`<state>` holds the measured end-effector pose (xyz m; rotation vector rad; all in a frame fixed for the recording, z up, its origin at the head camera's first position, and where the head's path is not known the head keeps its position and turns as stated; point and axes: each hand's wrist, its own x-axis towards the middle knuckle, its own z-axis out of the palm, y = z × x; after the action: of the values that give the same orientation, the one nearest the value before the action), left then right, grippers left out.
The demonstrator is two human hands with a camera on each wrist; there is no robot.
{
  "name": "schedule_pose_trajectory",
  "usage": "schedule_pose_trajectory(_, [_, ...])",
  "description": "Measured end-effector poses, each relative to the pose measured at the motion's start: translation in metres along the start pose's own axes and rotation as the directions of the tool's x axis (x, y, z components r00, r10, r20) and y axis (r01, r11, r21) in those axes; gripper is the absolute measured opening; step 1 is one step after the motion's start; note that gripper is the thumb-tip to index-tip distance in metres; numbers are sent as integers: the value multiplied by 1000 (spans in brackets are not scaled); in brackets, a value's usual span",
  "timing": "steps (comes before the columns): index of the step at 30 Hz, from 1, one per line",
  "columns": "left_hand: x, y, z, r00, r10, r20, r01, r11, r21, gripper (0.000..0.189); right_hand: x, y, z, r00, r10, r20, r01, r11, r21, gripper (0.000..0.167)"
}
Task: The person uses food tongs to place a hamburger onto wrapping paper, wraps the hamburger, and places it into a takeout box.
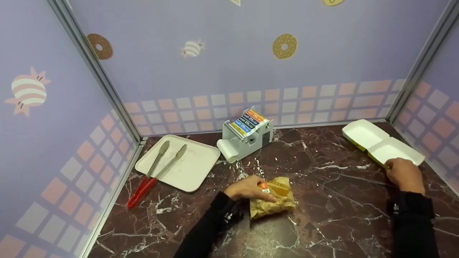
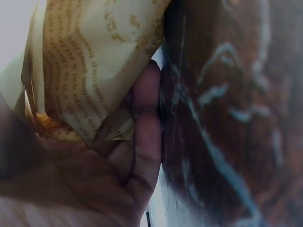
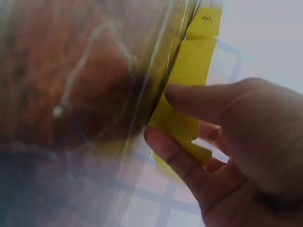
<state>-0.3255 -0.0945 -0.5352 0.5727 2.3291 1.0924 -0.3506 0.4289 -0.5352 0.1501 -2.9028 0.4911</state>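
The left hand (image 1: pixel 248 189) holds the packet (image 1: pixel 273 207), its fingers curled at the paper; in the left wrist view two fingertips lie between the wrapping and the table (image 1: pixel 333 222). The right hand (image 1: pixel 406 175) pinches the near side of the box (image 1: pixel 365 134), thumb and fingertips on its yellow outside.

The packet lies on the table in front of the person, a little left of the right arm. Its paper is brown, crumpled and printed, with an orange and white label (image 1: pixel 264 186) beside the left fingers. The box stands spread at the right, near the corner, both halves white inside.

Behind the packet, toward the back wall (image 1: pixel 236 68), is the dispenser (image 1: pixel 247 136), loaded with rows of coloured labels; a white strip curls from its front. Left of it is a white tray (image 1: pixel 193 173), on which the metal ends of the tongs (image 1: pixel 153 181) rest; their red handles reach past the tray's near edge. Black sleeves (image 1: pixel 412 222) cover both arms. The walls are lilac, with squares along the bottom and doughnuts and sweets above.
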Motion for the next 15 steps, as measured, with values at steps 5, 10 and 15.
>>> schedule_pose_trajectory(5, [0, -1, 1, 1000, 6, 7, -6, 1000, -3, 45, 11, -24, 4, 1000, -1, 23, 1, 1000, -10, 7])
schedule_pose_trajectory(10, [0, 0, 0, 1000, 28, 6, -28, 1000, -10, 44, 26, -79, 17, 992, -62, 112, 65, 998, -24, 10])
schedule_pose_trajectory(15, [0, -4, -4, 998, 45, 35, -40, 992, -123, 33, 30, -140, 34, 972, -154, 180, 164, 986, -39, 16])
